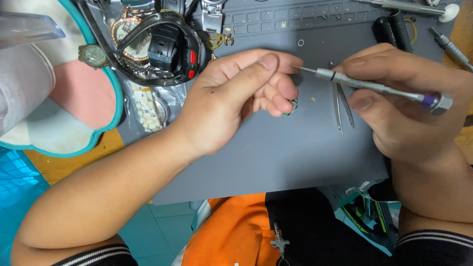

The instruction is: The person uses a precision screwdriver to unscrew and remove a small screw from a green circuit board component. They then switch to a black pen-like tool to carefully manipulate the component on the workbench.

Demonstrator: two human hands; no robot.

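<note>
My left hand (236, 93) rests on a grey work mat (276, 157), its fingers curled around a small green and silver part (293, 105) that is mostly hidden. My right hand (409, 103) grips a slim metal precision screwdriver (374, 86) with a purple band near its cap. Its thin tip points left and meets my left thumb and fingertips. A pair of steel tweezers (341, 107) lies on the mat just below the screwdriver shaft, between the two hands.
Several wristwatches (148, 44) and a black watch case are piled at the mat's upper left. A clear bag of small white pieces (148, 108) lies beside a teal-rimmed tray (106, 118). More tools (443, 42) lie at the upper right. Small loose parts (300, 43) dot the mat.
</note>
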